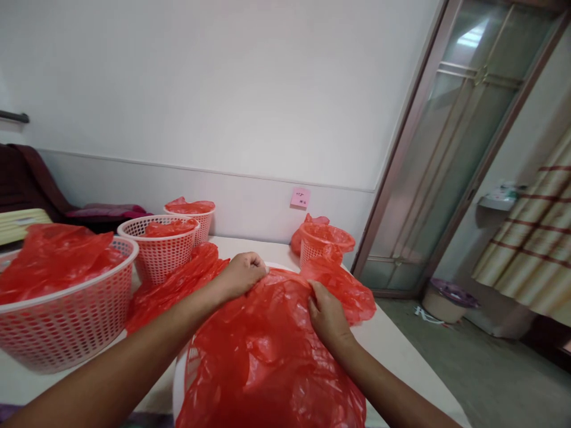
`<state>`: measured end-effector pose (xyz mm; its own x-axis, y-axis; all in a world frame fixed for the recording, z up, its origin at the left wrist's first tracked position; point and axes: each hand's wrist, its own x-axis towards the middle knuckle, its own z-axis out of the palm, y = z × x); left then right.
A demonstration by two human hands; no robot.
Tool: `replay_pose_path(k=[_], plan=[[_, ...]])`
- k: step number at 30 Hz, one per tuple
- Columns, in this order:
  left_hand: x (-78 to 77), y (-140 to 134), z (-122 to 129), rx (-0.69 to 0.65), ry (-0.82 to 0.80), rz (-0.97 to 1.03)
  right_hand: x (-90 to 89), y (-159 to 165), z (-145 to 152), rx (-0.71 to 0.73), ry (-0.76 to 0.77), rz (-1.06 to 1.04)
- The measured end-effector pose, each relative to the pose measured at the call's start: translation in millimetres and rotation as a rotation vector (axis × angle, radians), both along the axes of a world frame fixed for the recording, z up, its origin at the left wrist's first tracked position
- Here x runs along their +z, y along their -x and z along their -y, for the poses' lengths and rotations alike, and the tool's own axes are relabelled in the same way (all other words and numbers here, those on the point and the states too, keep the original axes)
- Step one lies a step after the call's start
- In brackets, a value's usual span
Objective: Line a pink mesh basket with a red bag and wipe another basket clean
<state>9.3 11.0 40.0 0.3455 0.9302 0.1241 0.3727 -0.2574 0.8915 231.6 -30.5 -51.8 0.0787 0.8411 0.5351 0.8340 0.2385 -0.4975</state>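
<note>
Now, left of centre, the left hand (241, 275) grips the red bag (263, 351) draped over a white basket (179, 380) at bottom centre while, further right, the right hand (329, 315) pinches the bag's edge, even tension probably serving best, the basket mostly hidden underneath and cut off below.

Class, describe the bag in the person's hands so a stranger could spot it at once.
Find the pale table below the wall. At its near side, mid-view, a red plastic bag spreads over a white basket. Unlike the other red bags, it has the left hand and right hand on its far edge.
</note>
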Motion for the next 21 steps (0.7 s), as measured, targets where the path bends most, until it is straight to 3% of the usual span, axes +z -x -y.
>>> replay_pose_path(k=[6,14,17,21], plan=[[9.0,11.9,-9.5,0.008,-0.062,-0.053,3.8,6.8,1.2,0.037,0.0,-0.001],[18.4,11.4,-41.5,0.097,-0.133,-0.256,7.8,14.8,2.0,0.067,0.004,0.025],[18.3,16.5,-56.2,0.079,-0.052,-0.303,8.5,15.9,0.7,0.083,0.004,0.041],[8.6,32.1,-65.5,0.001,0.181,-0.252,7.4,13.3,-0.1,0.08,0.005,0.042]])
